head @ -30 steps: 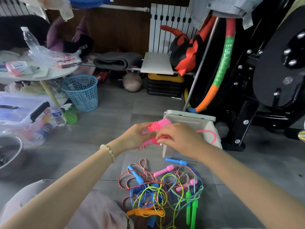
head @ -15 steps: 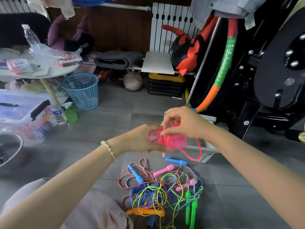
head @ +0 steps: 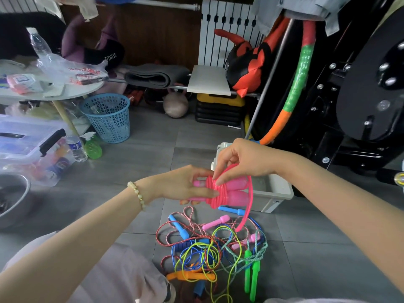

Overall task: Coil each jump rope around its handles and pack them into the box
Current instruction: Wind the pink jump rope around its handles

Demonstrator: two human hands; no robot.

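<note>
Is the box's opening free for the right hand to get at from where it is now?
Probably yes. The box sits open just beyond the right hand, with nothing seen over it. But its fingers pinch the pink rope, whose tail hangs loose toward the pile.

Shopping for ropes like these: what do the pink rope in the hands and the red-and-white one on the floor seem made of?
Pink rope: probably PVC or similar plastic, smooth and glossy; its free loop stands springy. Red-and-white rope: seemingly braided textile cord, matte, with a twisted two-colour pattern.
</note>
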